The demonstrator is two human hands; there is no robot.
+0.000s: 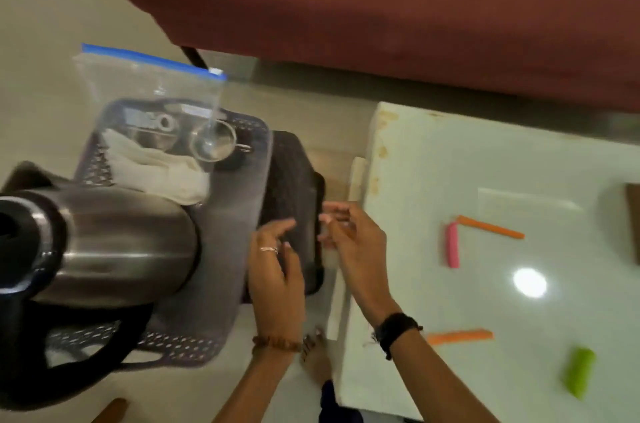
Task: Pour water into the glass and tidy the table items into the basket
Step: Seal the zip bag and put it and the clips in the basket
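A purple perforated basket [180, 344] stands on the floor left of the white table [485, 159]. In it lie a steel jug [117, 242] with a black handle, a white cloth [156, 173], a clear glass [213, 145] and a blue-topped zip bag [149, 90] over the glass. A dark perforated tray-like piece [294, 176] leans at the basket's right side. My left hand [277, 263] hovers over that side with fingers spread and empty. My right hand [353, 239] is just beside it, fingers loosely curled, nothing visible in them.
On the table lie two orange sticks [490, 226] [460, 336], a pink one [452, 246], a green one [578, 372] and a brown object [633, 221] at the right edge. A maroon sofa [381, 6] fills the back. My bare foot [315, 356] is between basket and table.
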